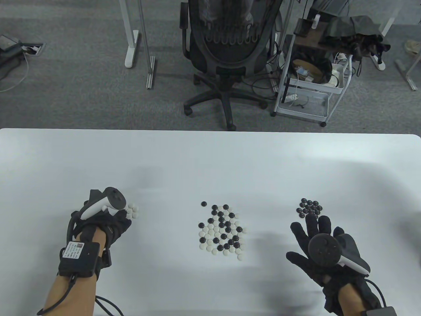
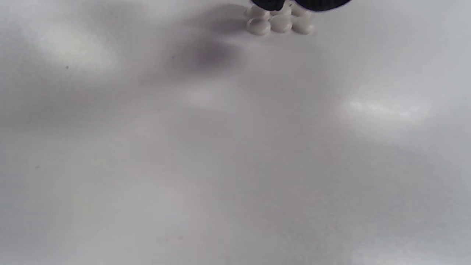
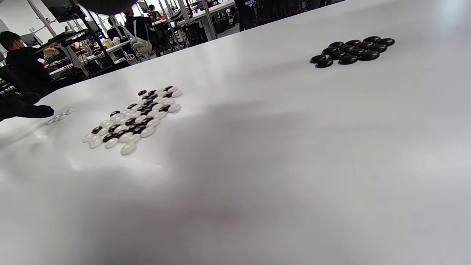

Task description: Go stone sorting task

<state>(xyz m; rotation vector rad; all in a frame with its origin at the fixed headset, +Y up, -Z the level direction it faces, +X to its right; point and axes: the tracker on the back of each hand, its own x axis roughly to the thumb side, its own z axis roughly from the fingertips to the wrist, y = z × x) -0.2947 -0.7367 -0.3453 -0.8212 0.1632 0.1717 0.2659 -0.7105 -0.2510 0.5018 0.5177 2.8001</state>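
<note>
A mixed pile of black and white Go stones [image 1: 222, 230] lies mid-table; it also shows in the right wrist view [image 3: 136, 117]. A small group of white stones [image 1: 133, 210] lies to the left, and my left hand [image 1: 122, 215] is at its near-left edge with curled fingers. In the left wrist view dark fingertips [image 2: 309, 3] hang over the white stones [image 2: 279, 23]; whether they hold a stone is hidden. A group of black stones [image 1: 309, 207] lies to the right, also seen in the right wrist view [image 3: 353, 49]. My right hand [image 1: 312, 227] is just in front of it, fingers spread, holding nothing.
The white table [image 1: 210, 158] runs back to its far edge. Beyond it stand an office chair [image 1: 227, 62] and a white wire cart [image 1: 312, 79] on grey carpet. The right wrist view shows my left hand [image 3: 25, 108] beside the white stones [image 3: 59, 116].
</note>
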